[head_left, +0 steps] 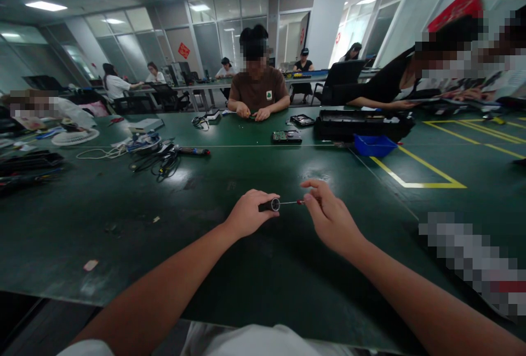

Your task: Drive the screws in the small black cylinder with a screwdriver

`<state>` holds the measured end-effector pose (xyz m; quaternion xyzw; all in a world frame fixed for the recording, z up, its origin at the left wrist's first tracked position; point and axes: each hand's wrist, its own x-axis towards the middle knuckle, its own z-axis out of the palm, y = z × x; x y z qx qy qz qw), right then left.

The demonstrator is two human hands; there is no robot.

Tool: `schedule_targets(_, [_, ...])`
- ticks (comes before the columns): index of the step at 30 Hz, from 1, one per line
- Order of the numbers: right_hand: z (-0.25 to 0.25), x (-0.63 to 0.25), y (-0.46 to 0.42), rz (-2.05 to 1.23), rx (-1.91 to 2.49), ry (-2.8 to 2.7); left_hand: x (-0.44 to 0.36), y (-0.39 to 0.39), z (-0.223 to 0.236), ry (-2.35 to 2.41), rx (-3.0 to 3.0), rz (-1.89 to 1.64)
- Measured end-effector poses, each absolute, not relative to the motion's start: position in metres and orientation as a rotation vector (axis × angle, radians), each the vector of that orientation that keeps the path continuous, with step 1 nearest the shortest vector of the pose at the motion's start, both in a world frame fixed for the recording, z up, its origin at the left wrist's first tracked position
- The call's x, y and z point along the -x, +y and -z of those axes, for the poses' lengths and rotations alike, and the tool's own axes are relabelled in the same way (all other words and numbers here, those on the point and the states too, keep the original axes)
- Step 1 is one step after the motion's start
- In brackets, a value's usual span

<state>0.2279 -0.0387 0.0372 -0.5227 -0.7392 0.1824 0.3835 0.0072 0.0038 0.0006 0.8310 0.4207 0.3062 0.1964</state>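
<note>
My left hand (pixel 249 212) is closed around a short black cylinder (pixel 268 206), whose round, silver-rimmed end faces me. From its right side a thin metal rod reaches over to my right hand (pixel 329 214). This looks like a slim screwdriver (pixel 291 202), with a red part close to my right fingertips. My right thumb and fingers pinch its red end, while the index finger stays raised. Where the rod's left tip meets the cylinder is too small to make out. Both hands are above the green tabletop (pixel 246 285).
Across the table a person in a brown shirt (pixel 258 90) handles something small. Ahead lie a hard drive (pixel 286 136), a blue tray (pixel 375 145) and a long black housing (pixel 364 124). Tangled cables (pixel 158 161) are at left, a blurred-out object (pixel 472 263) at right.
</note>
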Motion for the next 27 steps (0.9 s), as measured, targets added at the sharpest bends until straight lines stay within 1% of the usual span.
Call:
schedule_targets(8, [-0.0374,-0.2282,-0.0376,-0.502,1.358,-1.881,-0.0066,0.0053,-0.0001,1.197,-2.323,-0.863])
schedule_targets(14, [-0.0298,-0.2275,-0.0347,-0.575,1.284,-1.776,-0.0034,0.0060,-0.0018,1.240,-2.271,-0.923])
schedule_targets(20, [-0.0291,-0.2291,-0.0322,-0.587,1.339,-1.773,-0.0058,0.0050,0.0002,1.207,-2.295,-0.868])
schedule_targets(27, [-0.0322,-0.2280,-0.0371,-0.649,1.241,-1.728,-0.0057,0.0044,-0.0005,1.209,-2.288,-0.887])
